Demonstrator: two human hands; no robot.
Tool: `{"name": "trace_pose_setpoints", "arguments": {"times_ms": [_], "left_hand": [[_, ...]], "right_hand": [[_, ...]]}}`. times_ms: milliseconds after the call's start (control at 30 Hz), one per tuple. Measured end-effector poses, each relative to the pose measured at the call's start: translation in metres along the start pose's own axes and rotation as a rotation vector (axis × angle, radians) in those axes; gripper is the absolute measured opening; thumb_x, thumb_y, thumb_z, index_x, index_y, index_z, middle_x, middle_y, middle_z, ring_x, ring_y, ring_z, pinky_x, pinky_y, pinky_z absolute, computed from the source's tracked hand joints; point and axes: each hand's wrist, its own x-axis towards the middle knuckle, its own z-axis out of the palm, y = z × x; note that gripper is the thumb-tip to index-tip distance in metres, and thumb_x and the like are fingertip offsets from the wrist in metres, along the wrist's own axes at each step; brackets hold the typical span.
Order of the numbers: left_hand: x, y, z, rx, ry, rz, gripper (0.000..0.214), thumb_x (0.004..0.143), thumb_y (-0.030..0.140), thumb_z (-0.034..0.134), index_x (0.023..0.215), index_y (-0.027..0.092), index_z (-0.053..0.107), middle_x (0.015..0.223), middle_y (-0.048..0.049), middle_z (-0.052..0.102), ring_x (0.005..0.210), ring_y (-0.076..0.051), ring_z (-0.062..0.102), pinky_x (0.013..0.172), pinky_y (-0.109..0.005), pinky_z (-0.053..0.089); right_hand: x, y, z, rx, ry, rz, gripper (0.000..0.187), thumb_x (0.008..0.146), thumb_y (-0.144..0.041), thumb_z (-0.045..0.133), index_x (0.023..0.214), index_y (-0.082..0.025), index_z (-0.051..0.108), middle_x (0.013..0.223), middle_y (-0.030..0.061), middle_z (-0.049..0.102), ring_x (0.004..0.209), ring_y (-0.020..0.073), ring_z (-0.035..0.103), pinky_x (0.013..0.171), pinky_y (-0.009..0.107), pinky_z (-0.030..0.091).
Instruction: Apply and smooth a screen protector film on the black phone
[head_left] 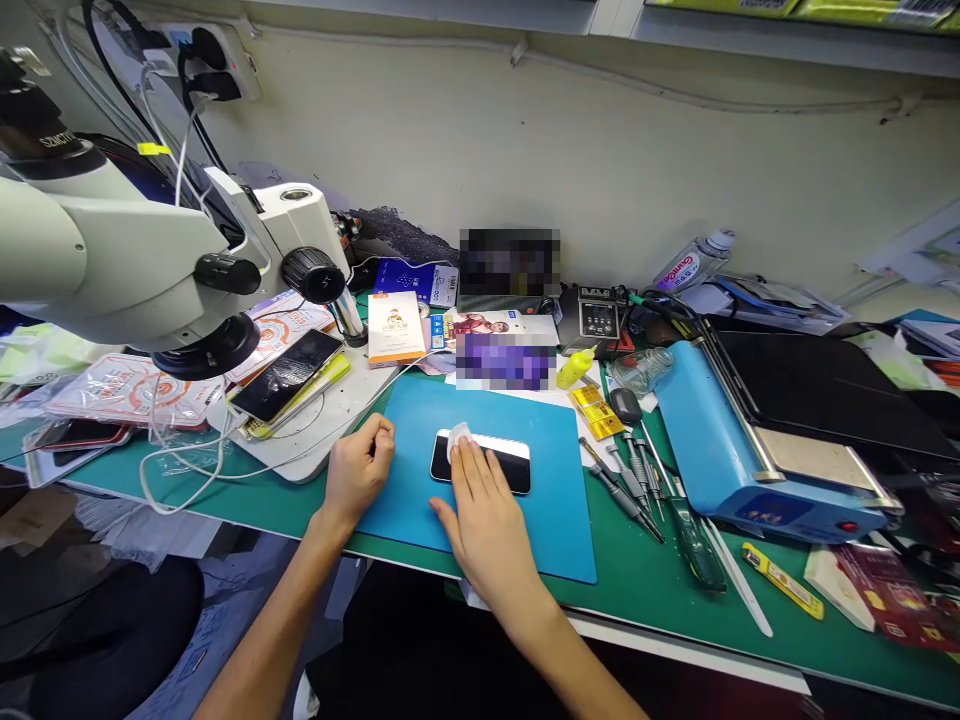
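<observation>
While my right hand (484, 505) lay flat, fingers straight and together, pressing a small white wipe (458, 438) onto the glossy black smartphone (511, 465) — it sat on the blue silicone mat (559, 520) — my left hand (360, 470) rested at the mat's left edge, curled into a loose fist.

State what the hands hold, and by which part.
The right hand pins a white wipe under its fingertips onto the phone; left hand rests fisted, nothing visible in it.
</observation>
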Motion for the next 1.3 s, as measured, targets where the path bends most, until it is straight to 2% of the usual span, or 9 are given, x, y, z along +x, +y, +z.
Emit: {"name": "trace_pose_setpoints", "arguments": {"times_ms": [133,300,367,600,767,867,1100,1167,1300], "left_hand": [[0.0,-0.001,0.0,-0.001,-0.006,-0.001,0.026,0.099,0.026,0.038,0.075,0.024,0.048,0.056,0.0065,0.048,0.046,-0.013,0.046,0.054,-0.026,0.035],[0.0,0.0,-0.001,-0.002,-0.015,0.004,0.027,0.099,0.027,0.038,0.075,0.024,0.048,0.057,0.0065,0.049,0.046,-0.012,0.045,0.053,-0.026,0.035],[0.0,0.001,-0.001,-0.001,-0.017,0.006,0.026,0.099,0.027,0.039,0.075,0.024,0.049,0.057,0.0062,0.05,0.046,-0.012,0.046,0.053,-0.026,0.035],[0.0,0.001,0.0,0.008,-0.019,0.003,0.025,0.098,0.027,0.039,0.076,0.024,0.05,0.056,0.0063,0.049,0.047,-0.013,0.045,0.054,-0.026,0.035],[0.001,0.001,0.001,0.013,-0.017,0.005,0.027,0.099,0.027,0.038,0.075,0.024,0.049,0.056,0.0063,0.048,0.047,-0.012,0.044,0.054,-0.026,0.035],[0.001,0.001,0.001,0.014,-0.023,0.006,0.027,0.099,0.027,0.039,0.075,0.024,0.05,0.057,0.0062,0.049,0.047,-0.012,0.044,0.055,-0.026,0.034],[0.001,0.001,0.001,0.006,-0.031,-0.003,0.026,0.1,0.027,0.039,0.076,0.024,0.049,0.056,0.0064,0.047,0.047,-0.013,0.044,0.054,-0.027,0.033],[0.001,0.001,0.001,0.005,-0.03,-0.006,0.026,0.1,0.027,0.038,0.076,0.024,0.049,0.055,0.0065,0.047,0.046,-0.013,0.044,0.053,-0.027,0.034],[0.001,0.002,0.001,0.01,-0.028,-0.007,0.027,0.1,0.027,0.038,0.076,0.024,0.049,0.056,0.0063,0.048,0.046,-0.013,0.044,0.054,-0.027,0.034]], "right_hand": [[0.01,0.005,0.001,-0.007,0.004,0.014,0.07,0.107,-0.049,0.05,0.157,0.001,0.043,0.166,0.022,0.037,0.154,0.0337,0.039,0.128,0.05,0.035],[-0.026,-0.002,-0.009,-0.048,-0.002,-0.043,0.071,0.106,-0.049,0.052,0.159,-0.003,0.041,0.167,0.0194,0.036,0.154,0.0336,0.039,0.125,0.049,0.041],[-0.03,0.001,-0.011,-0.061,-0.005,-0.057,0.07,0.106,-0.048,0.052,0.159,-0.004,0.042,0.167,0.019,0.038,0.154,0.0332,0.04,0.124,0.049,0.042],[0.003,0.024,-0.006,-0.087,-0.01,0.032,0.067,0.108,-0.044,0.049,0.156,0.001,0.043,0.165,0.0226,0.038,0.153,0.0352,0.042,0.125,0.053,0.039],[-0.029,0.013,-0.008,-0.088,0.044,0.016,0.074,0.107,-0.051,0.049,0.16,-0.002,0.037,0.166,0.021,0.037,0.154,0.0344,0.039,0.123,0.051,0.042],[-0.041,0.016,-0.011,-0.083,0.043,-0.008,0.075,0.107,-0.049,0.05,0.165,-0.006,0.03,0.167,0.0185,0.038,0.154,0.0332,0.039,0.123,0.051,0.043],[-0.011,0.041,-0.006,-0.056,0.065,0.092,0.073,0.109,-0.048,0.045,0.165,-0.005,0.027,0.165,0.0214,0.04,0.153,0.0345,0.041,0.124,0.056,0.04],[-0.017,0.037,-0.006,-0.057,0.08,0.104,0.074,0.109,-0.049,0.045,0.166,-0.006,0.026,0.165,0.0209,0.039,0.154,0.0348,0.04,0.124,0.055,0.04],[-0.048,0.028,-0.01,-0.062,0.082,0.093,0.076,0.109,-0.048,0.048,0.168,-0.009,0.02,0.168,0.0181,0.036,0.155,0.0338,0.038,0.124,0.054,0.041]]}}
